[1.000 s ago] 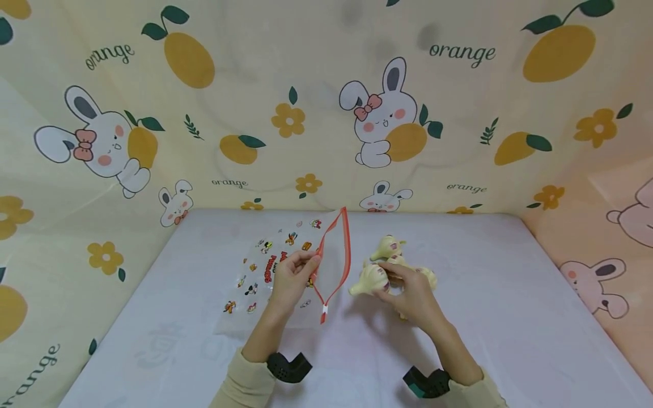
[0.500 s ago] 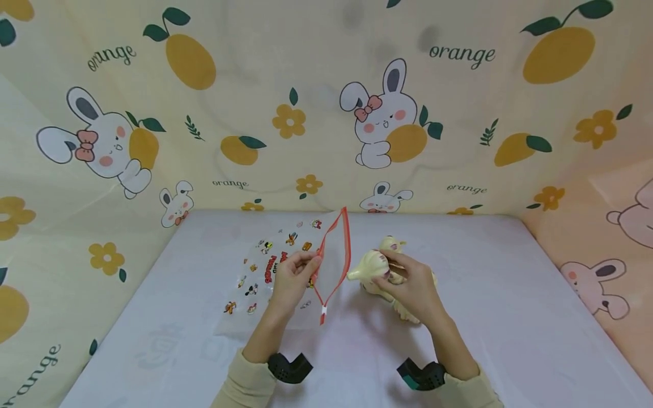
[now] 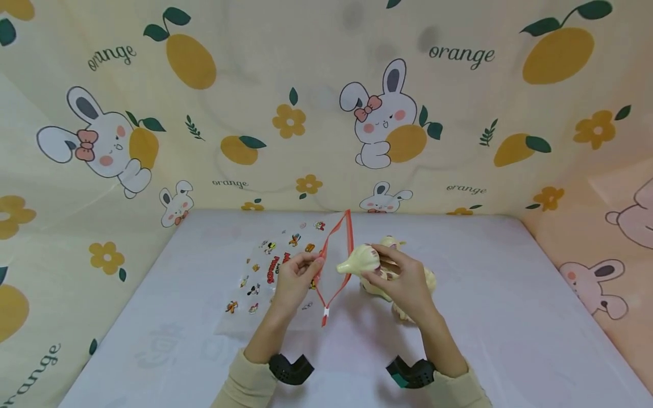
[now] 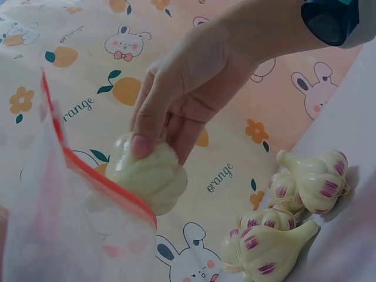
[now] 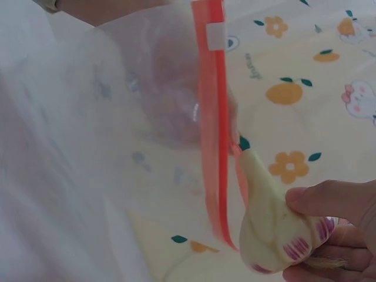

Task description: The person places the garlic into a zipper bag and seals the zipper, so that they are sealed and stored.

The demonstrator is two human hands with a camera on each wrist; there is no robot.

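Observation:
My left hand (image 3: 296, 283) pinches the near rim of a clear zip bag (image 3: 240, 309) printed with cartoon figures. Its red zip edge (image 3: 350, 238) gapes in a diamond shape, with a white slider (image 3: 326, 311) at the near end. In my right hand (image 3: 405, 283) is a garlic bulb (image 3: 361, 259), gripped by its root end with the stem pointing left. The stem tip is right at the bag's mouth, as the right wrist view also shows beside the red zip (image 5: 214, 129). More garlic bulbs (image 4: 270, 252) lie on the table beneath and behind my right hand, partly hidden by it.
A white cloth covers the table (image 3: 510, 317). Behind it and at both sides hangs a cream sheet (image 3: 316, 68) printed with rabbits and oranges. Black cameras (image 3: 291, 369) sit on both wrists.
My right hand has lifted the garlic bulb off the group and carried it left to the bag's mouth. The left hand keeps its hold, and the bag has shifted slightly to the right.

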